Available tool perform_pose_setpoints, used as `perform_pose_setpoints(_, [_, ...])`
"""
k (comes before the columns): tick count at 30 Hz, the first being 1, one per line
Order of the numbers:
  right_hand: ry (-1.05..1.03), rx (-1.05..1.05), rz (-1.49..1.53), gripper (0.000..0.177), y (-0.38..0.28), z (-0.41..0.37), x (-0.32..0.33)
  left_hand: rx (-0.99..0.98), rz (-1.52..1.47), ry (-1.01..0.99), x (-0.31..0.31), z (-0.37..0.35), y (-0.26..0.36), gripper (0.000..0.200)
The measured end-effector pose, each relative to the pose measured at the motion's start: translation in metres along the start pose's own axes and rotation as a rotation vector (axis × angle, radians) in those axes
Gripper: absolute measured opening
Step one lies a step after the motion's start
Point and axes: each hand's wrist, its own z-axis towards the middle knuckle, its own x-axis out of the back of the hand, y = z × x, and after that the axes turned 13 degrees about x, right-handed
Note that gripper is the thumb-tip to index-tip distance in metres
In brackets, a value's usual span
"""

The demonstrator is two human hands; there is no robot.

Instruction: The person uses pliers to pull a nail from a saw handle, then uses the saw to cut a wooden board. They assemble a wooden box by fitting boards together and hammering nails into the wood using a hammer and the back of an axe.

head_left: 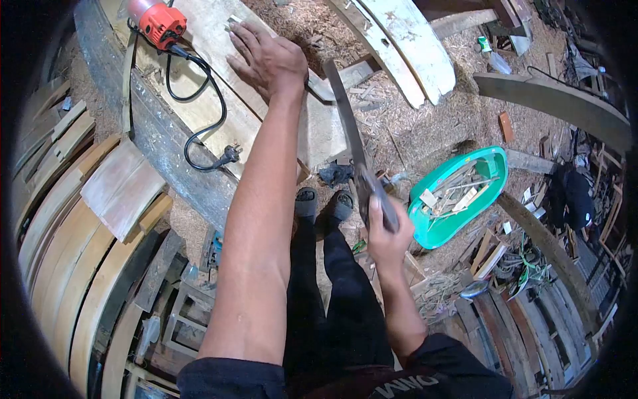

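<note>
My left hand (269, 61) lies with its fingers stretched out on a pale wooden board (203, 18). It presses down over a narrow wood strip (321, 89), whose one end sticks out beside the wrist; the middle of the strip is hidden under the palm. In my right hand (389, 236) is the handle of a handsaw (350, 130), with the fingers wrapped round it. The saw's blade points up and away from me, its tip close to the protruding strip end.
A red power tool (158, 25) with a black cord and plug (229, 155) lies on the boards at left. A green tub (495, 179) with wood scraps stands at right on the shavings. Curved planks (412, 50) lie ahead; stacked timber (86, 246) fills the left side.
</note>
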Motion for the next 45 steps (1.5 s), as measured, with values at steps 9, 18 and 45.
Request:
perform_pose_setpoints(9, [-0.003, -0.017, 0.025, 0.021, -0.006, 0.008, 0.0, -0.011, -0.044, 0.001, -0.002, 0.006, 0.001, 0.06])
perform_pose_setpoints(18, [-0.012, -0.099, 0.085, 0.024, -0.006, -0.004, -0.004, -0.012, -0.05, -0.006, -0.002, 0.002, -0.001, 0.061])
perform_pose_setpoints(45, [0.075, -0.483, 1.293, 0.038, 0.033, 0.037, 0.023, -0.068, -0.115, 0.055, -0.012, -0.001, -0.008, 0.061])
